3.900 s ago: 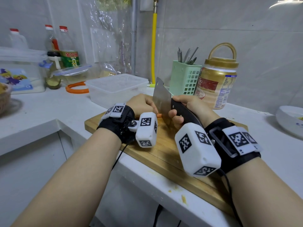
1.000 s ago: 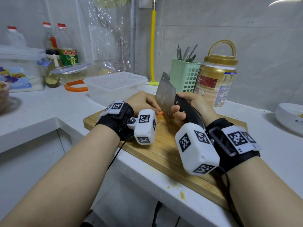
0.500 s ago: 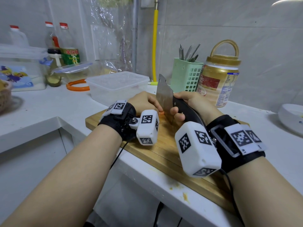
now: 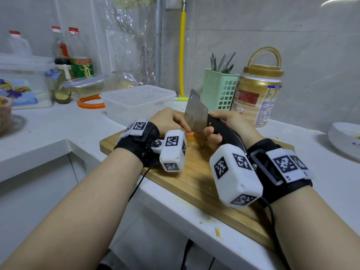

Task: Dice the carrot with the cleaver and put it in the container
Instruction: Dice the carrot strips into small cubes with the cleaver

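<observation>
On the wooden cutting board (image 4: 191,178) my left hand (image 4: 167,121) curls over the carrot (image 4: 191,134), of which only a small orange end shows between the hand and the blade. My right hand (image 4: 228,125) grips the black handle of the steel cleaver (image 4: 195,115). The blade stands upright right beside my left fingers, its edge down at the carrot. Behind my left hand stands the clear plastic container (image 4: 138,103), open on top.
A green utensil basket (image 4: 220,90) and a gold-lidded jar (image 4: 257,94) stand behind the board. An orange ring (image 4: 89,103), oil bottles (image 4: 78,57) and a lidded box are at the back left. A white bowl (image 4: 344,141) sits at the right. The counter edge runs below the board.
The cleaver has been lifted and brought down again beside my left fingers. My left hand has stayed on the carrot.
</observation>
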